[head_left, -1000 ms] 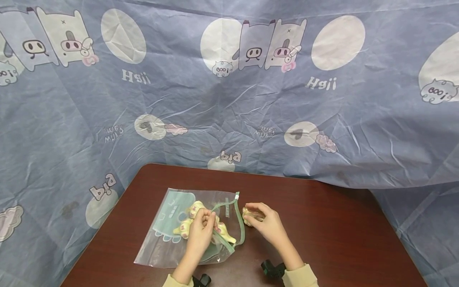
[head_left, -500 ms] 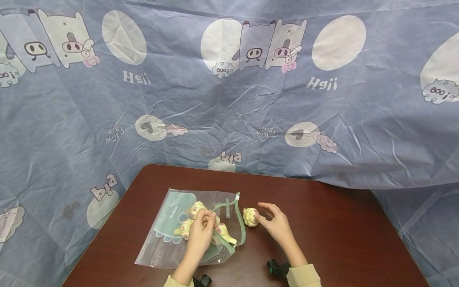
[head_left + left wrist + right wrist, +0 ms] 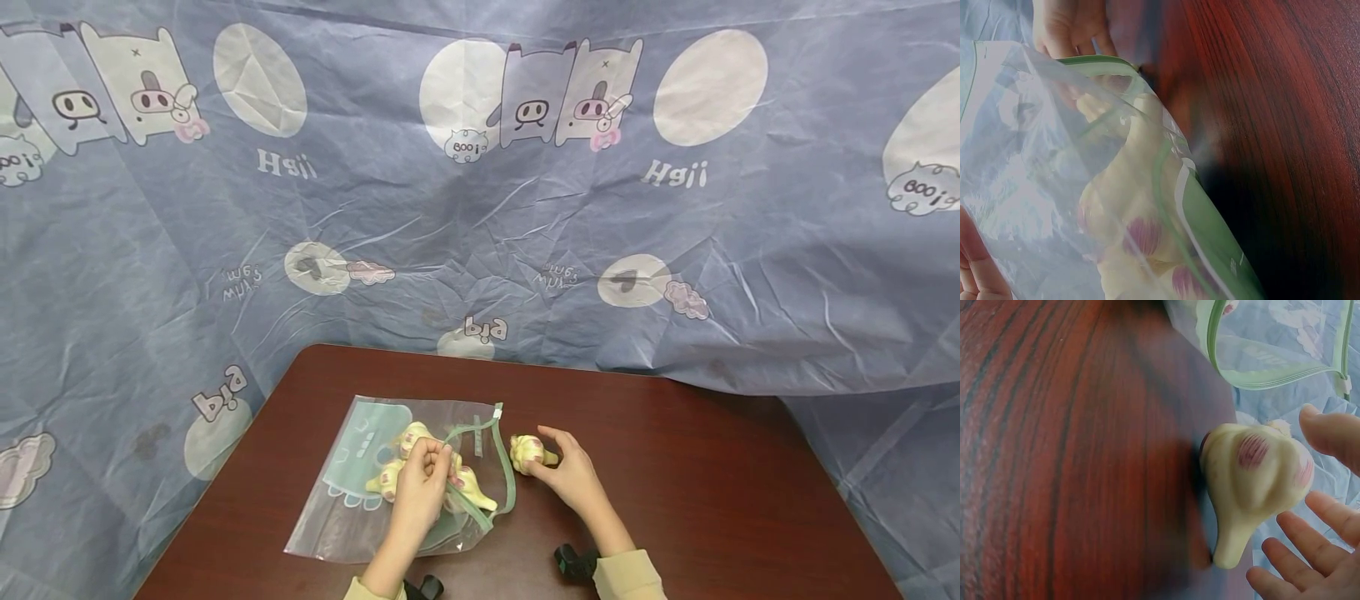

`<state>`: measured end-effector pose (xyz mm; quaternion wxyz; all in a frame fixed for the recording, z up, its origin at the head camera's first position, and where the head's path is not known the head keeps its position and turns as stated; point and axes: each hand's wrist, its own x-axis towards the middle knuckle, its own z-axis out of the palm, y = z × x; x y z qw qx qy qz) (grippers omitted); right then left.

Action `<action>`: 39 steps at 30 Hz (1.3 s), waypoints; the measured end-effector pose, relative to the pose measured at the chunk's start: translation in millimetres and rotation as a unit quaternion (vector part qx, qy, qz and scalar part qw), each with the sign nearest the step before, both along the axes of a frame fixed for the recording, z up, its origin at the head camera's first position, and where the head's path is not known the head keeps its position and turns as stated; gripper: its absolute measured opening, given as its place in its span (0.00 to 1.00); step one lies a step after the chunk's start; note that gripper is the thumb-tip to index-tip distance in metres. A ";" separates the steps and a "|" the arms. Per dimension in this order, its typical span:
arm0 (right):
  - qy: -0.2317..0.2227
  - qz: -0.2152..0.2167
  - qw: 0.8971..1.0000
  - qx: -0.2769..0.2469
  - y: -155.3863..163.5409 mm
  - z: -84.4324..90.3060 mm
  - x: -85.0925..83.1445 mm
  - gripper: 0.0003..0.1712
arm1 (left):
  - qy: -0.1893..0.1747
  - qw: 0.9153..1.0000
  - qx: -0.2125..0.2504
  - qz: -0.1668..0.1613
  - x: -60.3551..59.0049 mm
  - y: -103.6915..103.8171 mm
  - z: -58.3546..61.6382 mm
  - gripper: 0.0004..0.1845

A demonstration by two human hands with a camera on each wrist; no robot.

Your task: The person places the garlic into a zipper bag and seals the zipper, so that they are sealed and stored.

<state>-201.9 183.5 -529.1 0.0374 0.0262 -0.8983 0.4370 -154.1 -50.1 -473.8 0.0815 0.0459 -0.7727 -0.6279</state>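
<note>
A clear zip bag (image 3: 330, 533) with green edging lies on its side, several garlic bulbs (image 3: 468, 487) showing through the plastic. My left hand (image 3: 423, 479) pinches the near lip of its mouth, which gapes to the right. Just outside that mouth, one more garlic bulb (image 3: 527, 454) rests on the table, its stem pointing right. Around it stands my right hand (image 3: 577, 479), thumb and fingers spread. In the right wrist view the thumb and fingertips are close to the loose bulb (image 3: 1257, 469) without curling round it. Through the plastic in the left wrist view, purple-marked bulbs (image 3: 1141, 219) show.
The dark red wooden table (image 3: 697, 492) extends right of the hands. Behind it hangs a blue cartoon-print cloth (image 3: 480, 217). Black camera mounts (image 3: 573, 562) sit at the wrists, and a small white slider (image 3: 498, 412) is on the bag's far corner.
My right hand has loosened from the loose garlic bulb and drawn back slightly right, its fingers spreading. The bulb has turned, with its stem now showing. My left hand stays on the bag.
</note>
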 end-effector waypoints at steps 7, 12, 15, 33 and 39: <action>-0.006 0.000 1.000 0.001 -0.2 -4.2 -0.1 0.38 | 0.004 1.000 0.006 -0.003 0.8 -1.3 -0.8 0.07; -0.008 0.002 1.000 0.001 -1.9 -6.2 -0.9 0.39 | 0.015 1.000 0.011 -0.009 1.9 -2.6 -3.0 0.08; -0.004 0.005 1.000 0.008 -3.3 -7.1 -1.1 0.40 | 0.015 1.000 0.013 -0.008 1.9 -2.3 -3.6 0.08; 0.003 0.029 0.999 0.042 -6.7 -14.0 -1.7 0.43 | 0.012 0.999 0.030 -0.010 1.2 -2.1 -2.8 0.08; 0.018 0.025 0.999 0.037 -7.1 -14.6 -1.8 0.43 | -0.003 1.000 0.011 0.000 5.1 1.2 9.0 0.06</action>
